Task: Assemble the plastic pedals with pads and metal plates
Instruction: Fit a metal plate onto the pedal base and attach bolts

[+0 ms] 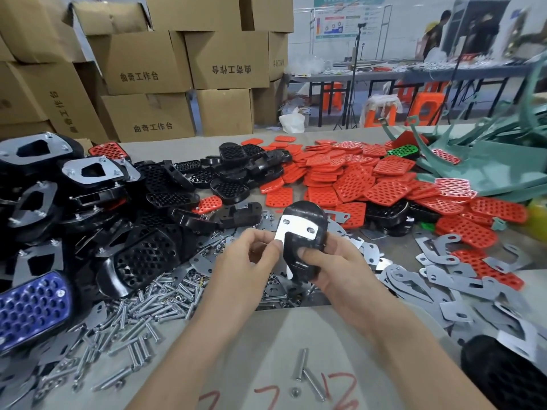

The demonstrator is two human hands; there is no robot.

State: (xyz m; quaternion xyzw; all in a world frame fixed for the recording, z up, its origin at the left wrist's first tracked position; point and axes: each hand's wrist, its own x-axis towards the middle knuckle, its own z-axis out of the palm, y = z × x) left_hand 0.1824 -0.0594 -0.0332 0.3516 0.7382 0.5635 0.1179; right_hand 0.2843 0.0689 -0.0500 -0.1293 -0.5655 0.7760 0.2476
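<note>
Stacked cardboard boxes (pixel 142 63), more than ten of them, wall off the far left behind the tabletop (pixel 266 332). Pale green frames (pixel 488 167) lie tangled at the far right corner. Black pedals (pixel 165 184) are heaped along the left, too many to count, and several at the far left already carry plates. A spread of red pads (pixel 355 179), also beyond counting, fills the middle and right, with one green pad (pixel 404 150) showing at its far side. Grey metal plates (pixel 444 279) lie scattered on the right. Loose bolts (pixel 142 315) pile up on the left near one blue pedal (pixel 32 306).

One black pedal (pixel 305 261) is held above the tabletop's middle, with one metal plate (pixel 296 229) lying on it. The right hand (pixel 334 270) grips the pedal, thumb on its face. The left hand (pixel 239 267) pinches the plate's left edge.

The only bare room is a wedge of tabletop under the forearms, between bolts and plates. It holds two bolts (pixel 302 363) and one nut (pixel 294 392).
</note>
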